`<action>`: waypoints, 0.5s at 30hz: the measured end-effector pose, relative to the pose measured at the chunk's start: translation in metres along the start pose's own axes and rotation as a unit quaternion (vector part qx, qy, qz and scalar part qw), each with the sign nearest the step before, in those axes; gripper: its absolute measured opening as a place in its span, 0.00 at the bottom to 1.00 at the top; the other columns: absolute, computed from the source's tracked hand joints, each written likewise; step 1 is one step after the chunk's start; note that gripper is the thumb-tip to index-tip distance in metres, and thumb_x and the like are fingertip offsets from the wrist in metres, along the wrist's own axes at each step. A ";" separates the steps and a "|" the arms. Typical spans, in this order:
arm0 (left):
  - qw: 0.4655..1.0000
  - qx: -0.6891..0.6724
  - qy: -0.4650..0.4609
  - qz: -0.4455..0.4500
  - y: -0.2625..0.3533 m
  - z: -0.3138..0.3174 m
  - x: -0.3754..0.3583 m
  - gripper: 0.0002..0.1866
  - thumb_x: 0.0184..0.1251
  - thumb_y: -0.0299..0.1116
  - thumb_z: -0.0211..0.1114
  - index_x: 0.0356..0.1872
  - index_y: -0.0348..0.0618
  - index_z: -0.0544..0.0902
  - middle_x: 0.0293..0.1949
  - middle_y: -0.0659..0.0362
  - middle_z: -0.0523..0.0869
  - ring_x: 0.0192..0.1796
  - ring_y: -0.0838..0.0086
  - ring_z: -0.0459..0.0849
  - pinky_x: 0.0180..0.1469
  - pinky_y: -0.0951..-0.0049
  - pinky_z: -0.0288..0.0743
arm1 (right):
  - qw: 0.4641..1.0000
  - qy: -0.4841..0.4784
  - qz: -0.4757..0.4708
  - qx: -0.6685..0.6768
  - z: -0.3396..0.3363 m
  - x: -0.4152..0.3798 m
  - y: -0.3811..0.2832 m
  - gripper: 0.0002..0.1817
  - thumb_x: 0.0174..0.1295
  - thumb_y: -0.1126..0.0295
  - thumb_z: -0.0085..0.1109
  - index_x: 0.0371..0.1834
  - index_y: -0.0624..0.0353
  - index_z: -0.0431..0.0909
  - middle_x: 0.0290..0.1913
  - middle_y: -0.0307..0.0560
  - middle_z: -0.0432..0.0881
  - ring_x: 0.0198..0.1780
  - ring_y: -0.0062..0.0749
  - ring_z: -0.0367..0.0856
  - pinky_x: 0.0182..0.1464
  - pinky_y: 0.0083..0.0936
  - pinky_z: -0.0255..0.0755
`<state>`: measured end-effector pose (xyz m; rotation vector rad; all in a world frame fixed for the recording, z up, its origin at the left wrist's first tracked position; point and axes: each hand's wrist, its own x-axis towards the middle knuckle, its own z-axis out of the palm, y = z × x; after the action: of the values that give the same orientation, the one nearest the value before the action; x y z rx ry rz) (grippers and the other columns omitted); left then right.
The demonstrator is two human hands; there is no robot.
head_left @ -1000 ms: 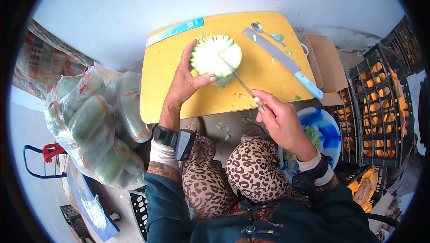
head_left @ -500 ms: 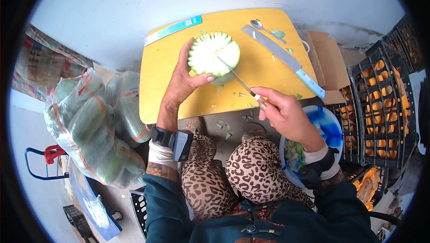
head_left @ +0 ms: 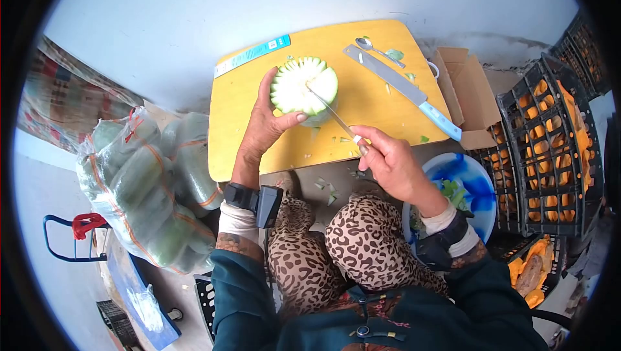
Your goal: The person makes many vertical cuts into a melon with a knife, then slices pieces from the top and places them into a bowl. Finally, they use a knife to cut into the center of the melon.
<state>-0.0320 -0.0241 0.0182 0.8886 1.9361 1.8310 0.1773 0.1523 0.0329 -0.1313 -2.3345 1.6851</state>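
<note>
A pale green melon [head_left: 297, 87] with a notched, petal-like rim stands on the yellow table [head_left: 259, 152]. My left hand [head_left: 266, 121] is wrapped round its left and near side, thumb at the front edge. In my right hand [head_left: 385, 160] is the handle of a thin knife [head_left: 336, 117], whose blade tip meets the melon's cut top near the centre. A large knife [head_left: 394, 79] with a blue handle lies at the table's right, beside a spoon [head_left: 378, 52]. Small green peelings are scattered around.
Wrapped melons [head_left: 142, 183] are stacked at the left, near a blue cart handle [head_left: 46, 238]. A blue and white basin [head_left: 479, 189] holds green scraps at the right. Behind it stand an open cardboard box [head_left: 475, 95] and black crates [head_left: 546, 150] of orange produce. A teal box [head_left: 255, 55] lies at the table's back left.
The whole view has shifted slightly. Both hands keep their hold on the melon and the thin knife, and the blade still meets the melon's top. More green scraps show in the basin.
</note>
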 end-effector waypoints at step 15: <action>1.000 -0.011 -0.010 -0.008 0.002 -0.003 0.002 0.64 0.39 0.41 0.84 0.78 0.40 0.51 0.70 0.45 0.67 0.73 0.58 0.66 0.74 0.60 0.62 | 0.989 -0.079 0.107 0.065 -0.023 -0.010 -0.019 0.19 0.75 0.73 0.47 0.67 0.61 0.71 0.30 0.35 0.78 0.24 0.11 0.67 0.25 0.14 0.62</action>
<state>-0.0349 -0.0254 0.0209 0.8780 1.9025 1.8234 0.1945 0.1648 0.0558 -0.2380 -2.3864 2.0129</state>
